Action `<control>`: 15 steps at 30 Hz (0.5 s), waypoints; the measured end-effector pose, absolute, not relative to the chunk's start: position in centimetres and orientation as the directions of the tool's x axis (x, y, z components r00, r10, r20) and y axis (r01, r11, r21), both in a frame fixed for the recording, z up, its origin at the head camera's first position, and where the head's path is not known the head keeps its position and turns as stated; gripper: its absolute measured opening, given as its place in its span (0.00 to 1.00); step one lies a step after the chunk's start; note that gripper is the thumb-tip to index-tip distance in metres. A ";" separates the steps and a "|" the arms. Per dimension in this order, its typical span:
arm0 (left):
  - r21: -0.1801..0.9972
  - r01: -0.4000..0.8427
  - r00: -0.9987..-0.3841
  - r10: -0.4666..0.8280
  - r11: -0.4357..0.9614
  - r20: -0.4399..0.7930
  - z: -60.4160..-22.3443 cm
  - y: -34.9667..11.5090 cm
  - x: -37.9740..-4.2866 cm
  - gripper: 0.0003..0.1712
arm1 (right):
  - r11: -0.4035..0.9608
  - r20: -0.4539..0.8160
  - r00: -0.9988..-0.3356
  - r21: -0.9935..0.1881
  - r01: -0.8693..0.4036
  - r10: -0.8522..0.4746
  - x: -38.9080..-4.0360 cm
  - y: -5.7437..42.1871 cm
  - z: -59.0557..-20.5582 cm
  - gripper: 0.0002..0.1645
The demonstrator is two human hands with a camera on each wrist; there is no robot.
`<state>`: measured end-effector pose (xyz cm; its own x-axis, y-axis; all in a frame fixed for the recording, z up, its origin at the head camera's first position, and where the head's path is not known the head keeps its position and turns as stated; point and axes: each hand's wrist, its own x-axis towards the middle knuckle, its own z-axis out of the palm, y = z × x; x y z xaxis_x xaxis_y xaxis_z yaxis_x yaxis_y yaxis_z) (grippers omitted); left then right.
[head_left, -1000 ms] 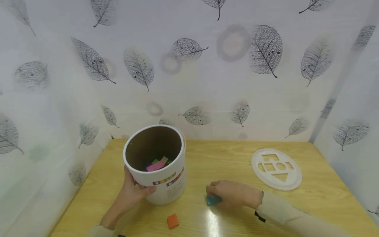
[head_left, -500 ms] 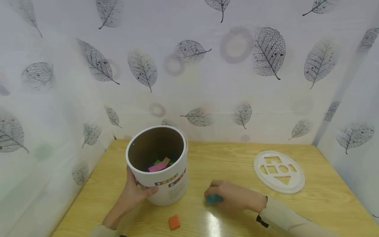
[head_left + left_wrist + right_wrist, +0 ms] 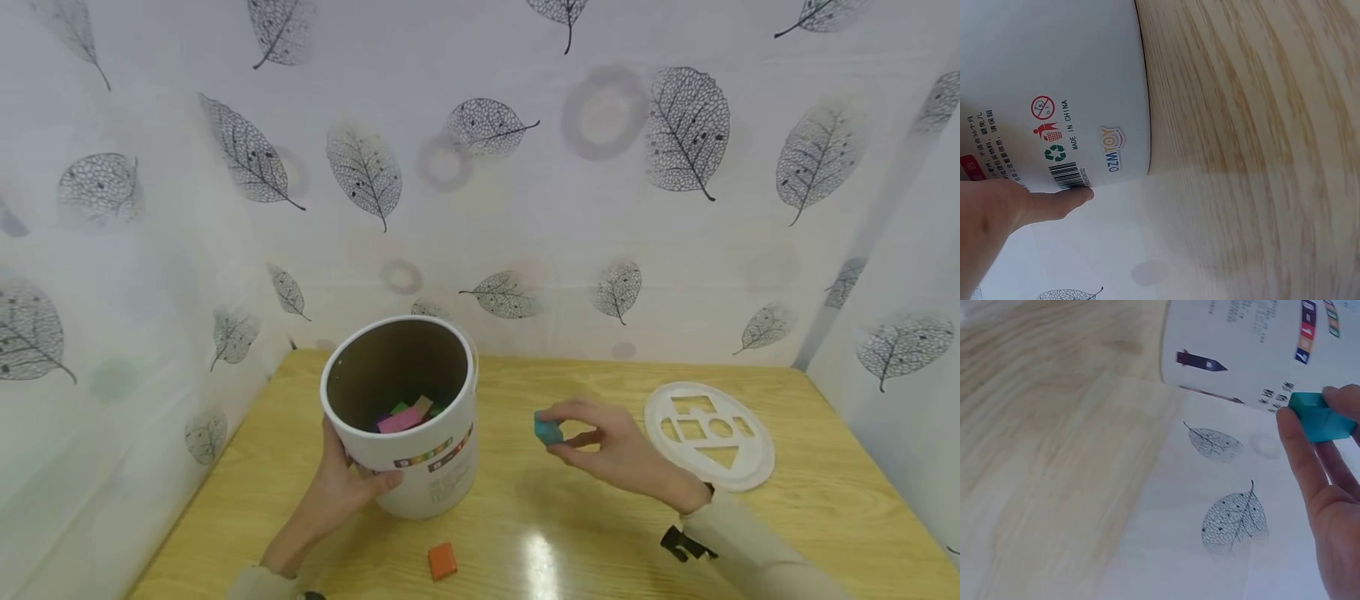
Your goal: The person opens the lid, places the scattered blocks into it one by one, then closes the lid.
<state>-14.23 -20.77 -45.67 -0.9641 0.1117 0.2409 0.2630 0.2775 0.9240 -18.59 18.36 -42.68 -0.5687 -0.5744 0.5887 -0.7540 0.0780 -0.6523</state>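
Observation:
A white bucket [image 3: 442, 471] stands on the table at left of centre in the head view, tilted slightly toward me. Inside lie several coloured blocks, with a pink block [image 3: 399, 419] on top. My left hand [image 3: 337, 496] holds the bucket's left side, thumb on the front and the fingers mostly hidden behind. Right of the bucket, my right hand [image 3: 611, 446] pinches a teal block [image 3: 547, 429] between thumb and fingertips, raised off the table. The right wrist view shows the teal block [image 3: 1319, 419] close up, with the bucket behind it.
An orange block [image 3: 442, 561] lies on the wooden table [image 3: 592, 542] in front of the bucket. A white lid [image 3: 752, 458] with shaped cutouts rests at the right, partly behind my right wrist. Leaf-printed curtains [image 3: 525, 200] enclose the back and sides.
My right hand has lifted the teal block from the table and moved up and slightly right with it. My left hand keeps its place on the bucket.

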 end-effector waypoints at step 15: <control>0.930 0.246 -0.968 0.118 0.271 0.222 -45.5 -20.8 -14.2 0.76 | -0.091 0.759 -0.465 -0.559 -0.824 -0.456 -19.7 18.9 -40.2 0.40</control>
